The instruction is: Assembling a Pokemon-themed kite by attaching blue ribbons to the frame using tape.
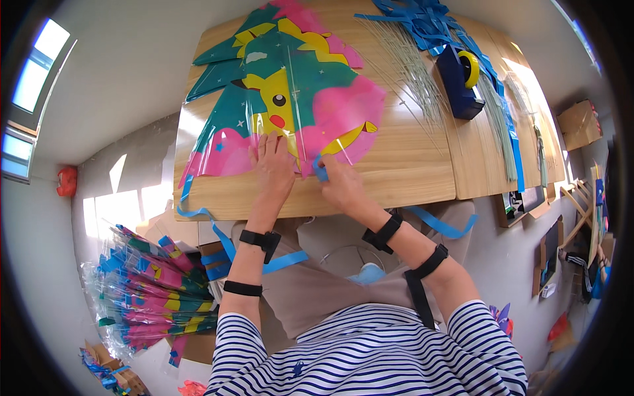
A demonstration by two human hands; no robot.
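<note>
A stack of glossy printed plastic sheets (277, 82), green, pink and yellow with a cartoon face, lies fanned out on the wooden table. My left hand (272, 162) rests on the near edge of the top sheet, fingers stretched out and pressing flat. Just right of it, my right hand (341, 181) is closed on a piece of blue ribbon (320, 169) at the same edge. What the fingertips do under the right hand is hidden. Another blue ribbon (193, 212) hangs over the table's front edge at the left.
A dark blue tape dispenser (456, 92) with a yellow roll stands right, beside thin pale rods (422, 86). Blue ribbons (422, 23) heap at the back. More ribbon (446, 228) lies across my lap. Bundled printed sheets (158, 284) in clear film sit low on the left.
</note>
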